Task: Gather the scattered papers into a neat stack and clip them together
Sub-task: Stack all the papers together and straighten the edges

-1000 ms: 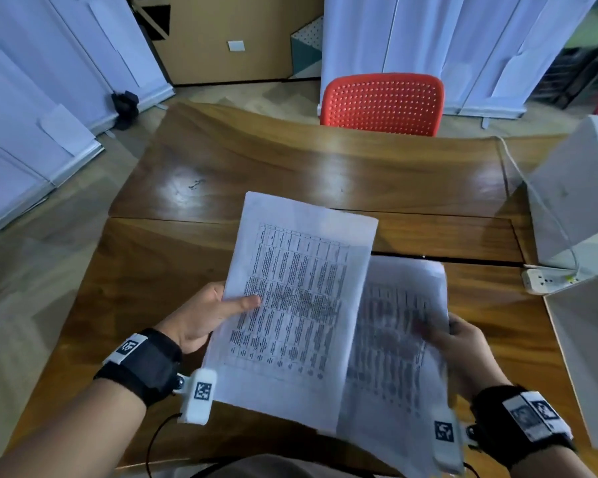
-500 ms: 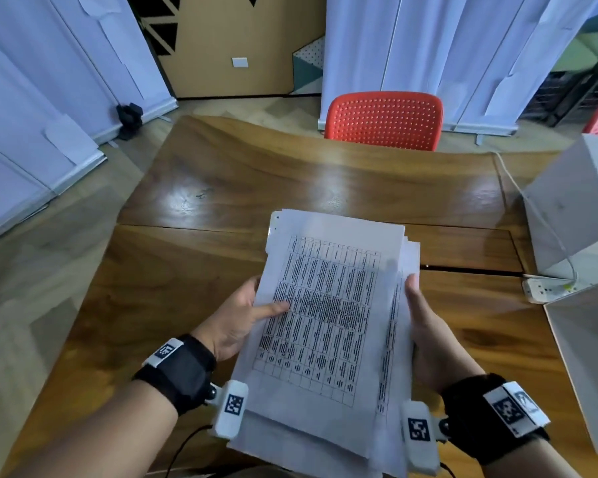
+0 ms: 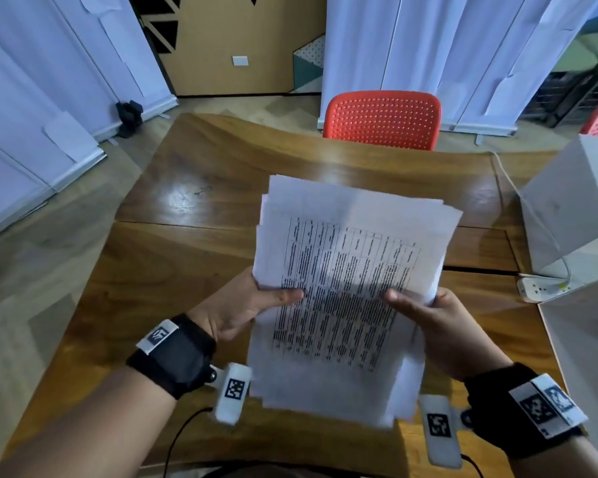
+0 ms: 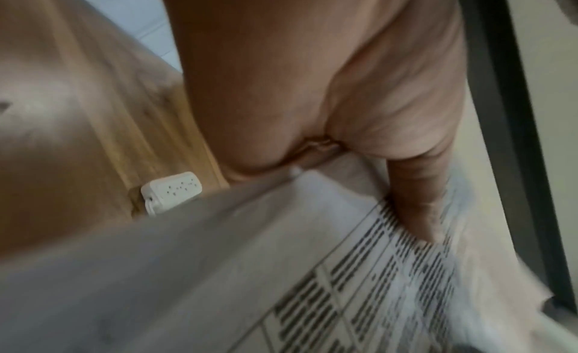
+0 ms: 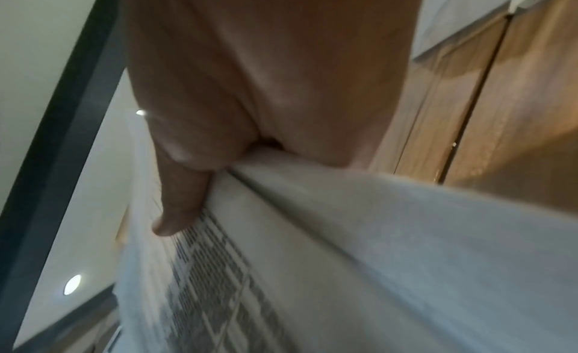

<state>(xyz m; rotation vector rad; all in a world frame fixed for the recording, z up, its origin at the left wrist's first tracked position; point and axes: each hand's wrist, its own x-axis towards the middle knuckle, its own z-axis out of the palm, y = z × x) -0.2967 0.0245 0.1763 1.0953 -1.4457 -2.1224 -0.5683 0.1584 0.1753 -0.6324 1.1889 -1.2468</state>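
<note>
A stack of white printed papers (image 3: 342,288) with table text on the top sheet is held up above the wooden table (image 3: 194,263). The sheets' far edges are a little uneven. My left hand (image 3: 252,305) grips the stack's left edge, thumb on top. My right hand (image 3: 425,315) grips the right edge, thumb on the printed face. In the left wrist view the thumb (image 4: 416,205) presses on the papers (image 4: 281,271). In the right wrist view the thumb (image 5: 178,200) lies on the papers (image 5: 344,247). No clip shows in any view.
A red chair (image 3: 382,120) stands behind the table's far edge. A white box (image 3: 573,201) and a white power strip (image 3: 542,288) with its cable sit at the right. White panels stand at the left and the back.
The two separate bundles have been brought together into one stack. Both hands now hold it by its sides, and it has risen and tilted up off the table.
</note>
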